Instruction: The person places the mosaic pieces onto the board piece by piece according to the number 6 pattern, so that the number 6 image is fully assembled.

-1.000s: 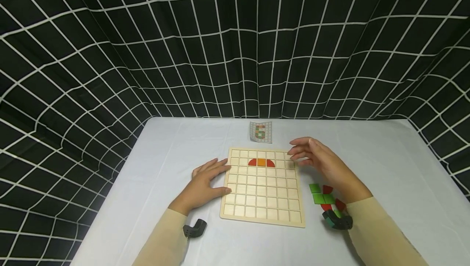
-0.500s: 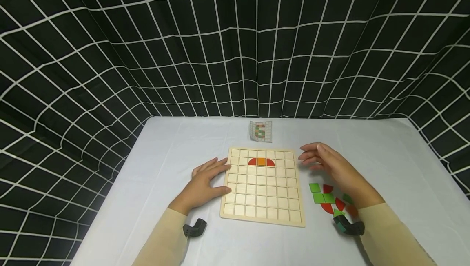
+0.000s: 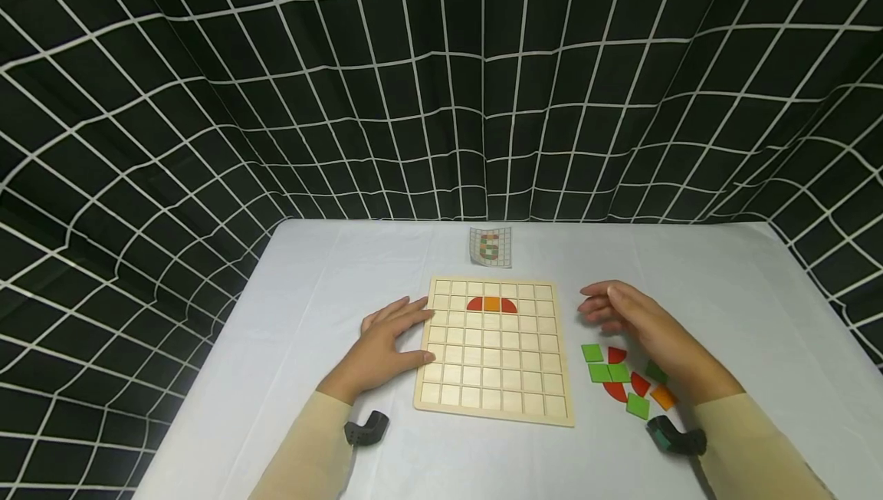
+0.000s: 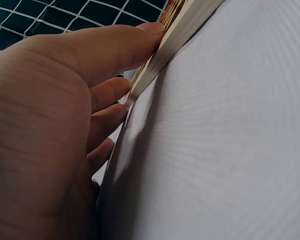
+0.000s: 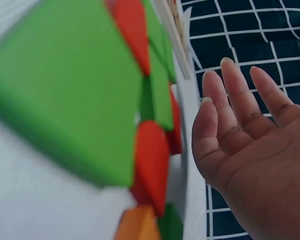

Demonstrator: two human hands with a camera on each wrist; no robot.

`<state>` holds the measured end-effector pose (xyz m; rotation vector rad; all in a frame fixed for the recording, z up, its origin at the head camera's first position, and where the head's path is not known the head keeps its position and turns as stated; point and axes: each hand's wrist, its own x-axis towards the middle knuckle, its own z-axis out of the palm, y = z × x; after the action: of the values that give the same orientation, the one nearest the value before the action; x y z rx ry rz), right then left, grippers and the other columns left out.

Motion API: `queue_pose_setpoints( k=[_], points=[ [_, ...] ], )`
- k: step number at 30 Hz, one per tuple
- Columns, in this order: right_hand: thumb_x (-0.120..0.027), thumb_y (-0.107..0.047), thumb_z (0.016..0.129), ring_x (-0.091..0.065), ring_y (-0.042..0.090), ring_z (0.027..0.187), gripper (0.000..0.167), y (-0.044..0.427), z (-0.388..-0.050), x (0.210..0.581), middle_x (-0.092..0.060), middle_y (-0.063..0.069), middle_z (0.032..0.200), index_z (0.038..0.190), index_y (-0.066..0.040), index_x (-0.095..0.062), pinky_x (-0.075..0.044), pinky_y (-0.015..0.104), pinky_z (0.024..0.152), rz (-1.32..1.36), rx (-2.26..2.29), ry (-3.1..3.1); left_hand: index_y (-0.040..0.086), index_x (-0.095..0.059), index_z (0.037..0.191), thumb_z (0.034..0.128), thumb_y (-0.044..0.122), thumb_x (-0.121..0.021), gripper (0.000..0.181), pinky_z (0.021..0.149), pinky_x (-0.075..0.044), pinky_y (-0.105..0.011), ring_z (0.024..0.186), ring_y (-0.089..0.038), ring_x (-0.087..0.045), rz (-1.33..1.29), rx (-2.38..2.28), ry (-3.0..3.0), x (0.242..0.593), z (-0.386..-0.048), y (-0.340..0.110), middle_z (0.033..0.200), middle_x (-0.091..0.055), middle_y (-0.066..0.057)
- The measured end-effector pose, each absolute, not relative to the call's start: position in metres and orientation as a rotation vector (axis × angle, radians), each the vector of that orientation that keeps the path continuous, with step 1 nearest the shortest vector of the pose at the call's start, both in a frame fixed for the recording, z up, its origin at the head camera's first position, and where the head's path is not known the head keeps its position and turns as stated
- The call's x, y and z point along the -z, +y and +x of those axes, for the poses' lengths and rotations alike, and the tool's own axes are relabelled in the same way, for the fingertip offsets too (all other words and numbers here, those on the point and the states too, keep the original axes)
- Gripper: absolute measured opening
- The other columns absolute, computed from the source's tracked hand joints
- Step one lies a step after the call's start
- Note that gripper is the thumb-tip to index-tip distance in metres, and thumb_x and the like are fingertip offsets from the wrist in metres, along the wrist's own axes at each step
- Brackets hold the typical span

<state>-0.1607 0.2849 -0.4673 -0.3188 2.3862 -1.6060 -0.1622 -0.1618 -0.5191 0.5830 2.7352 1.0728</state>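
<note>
A wooden grid board [image 3: 491,362] lies flat on the white table. In its second row from the far side sit an orange square [image 3: 492,304] and, on either side of it, two red quarter-round tiles [image 3: 474,304]. My left hand [image 3: 386,347] rests against the board's left edge, thumb and fingertips touching the rim, as the left wrist view also shows. Right of the board, my right hand [image 3: 631,314] hovers with relaxed fingers and nothing in it. Below it lie loose tiles: several green squares [image 3: 592,353], red quarter-rounds [image 3: 616,355] and an orange square [image 3: 664,397]. My wrist partly covers a dark green tile [image 3: 656,372].
A small printed card [image 3: 490,247] with a coloured grid pattern stands behind the board. Black camera bands [image 3: 367,429] sit at both wrists. A black curtain [image 3: 441,86] with white grid lines surrounds the table [image 3: 331,270] at the back and sides.
My right hand has moved right and slightly toward me, away from the board's far right corner. More loose tiles show beneath the wrist. The left hand and board have stayed put.
</note>
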Motion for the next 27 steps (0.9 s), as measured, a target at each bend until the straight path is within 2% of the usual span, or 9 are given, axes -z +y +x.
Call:
queue_pose_setpoints(
  k=[7, 11, 16, 19, 27],
  points=[
    [-0.039, -0.043, 0.119, -0.063, 0.037, 0.121, 0.056, 0.291, -0.158, 0.476, -0.067, 0.018, 0.135, 0.150, 0.001, -0.054, -0.055, 0.029, 0.096, -0.298, 1.579, 2.415, 0.025, -0.060, 0.158, 0.0925, 0.040, -0.089, 0.074, 0.125, -0.007, -0.049, 0.162, -0.018, -0.021, 0.575, -1.071, 2.738, 0.519, -0.162, -0.162, 0.171, -0.039, 0.013],
    [-0.050, -0.038, 0.117, -0.064, 0.034, 0.122, 0.049, 0.292, -0.157, 0.484, -0.069, 0.016, 0.135, 0.148, -0.001, -0.057, -0.054, 0.030, 0.096, -0.289, 1.538, 2.441, 0.025, -0.060, 0.158, 0.0925, 0.041, -0.089, 0.073, 0.125, -0.007, -0.048, 0.162, -0.018, -0.021, 0.573, -1.078, 2.735, 0.519, -0.162, -0.162, 0.171, -0.039, 0.013],
    [-0.066, -0.025, 0.111, -0.064, 0.029, 0.121, 0.044, 0.295, -0.151, 0.493, -0.069, 0.016, 0.136, 0.146, -0.001, -0.059, -0.055, 0.028, 0.094, -0.322, 1.531, 2.424, 0.025, -0.060, 0.158, 0.0929, 0.041, -0.088, 0.073, 0.125, -0.007, -0.048, 0.162, -0.017, -0.020, 0.573, -1.079, 2.731, 0.520, -0.163, -0.162, 0.171, -0.039, 0.013],
    [-0.075, -0.020, 0.105, -0.063, 0.031, 0.118, 0.043, 0.297, -0.150, 0.496, -0.070, 0.014, 0.134, 0.142, -0.002, -0.062, -0.057, 0.029, 0.091, -0.323, 1.520, 2.433, 0.025, -0.060, 0.159, 0.0930, 0.041, -0.088, 0.073, 0.125, -0.006, -0.048, 0.162, -0.017, -0.020, 0.572, -1.080, 2.731, 0.520, -0.163, -0.163, 0.171, -0.039, 0.014],
    [-0.089, -0.022, 0.094, -0.063, 0.030, 0.121, 0.042, 0.300, -0.147, 0.498, -0.072, 0.002, 0.129, 0.131, -0.012, -0.072, -0.048, 0.021, 0.099, -0.398, 1.312, 2.589, 0.024, -0.060, 0.158, 0.0927, 0.040, -0.089, 0.074, 0.125, -0.007, -0.048, 0.162, -0.017, -0.021, 0.575, -1.088, 2.727, 0.519, -0.162, -0.162, 0.172, -0.038, 0.013]
  ],
)
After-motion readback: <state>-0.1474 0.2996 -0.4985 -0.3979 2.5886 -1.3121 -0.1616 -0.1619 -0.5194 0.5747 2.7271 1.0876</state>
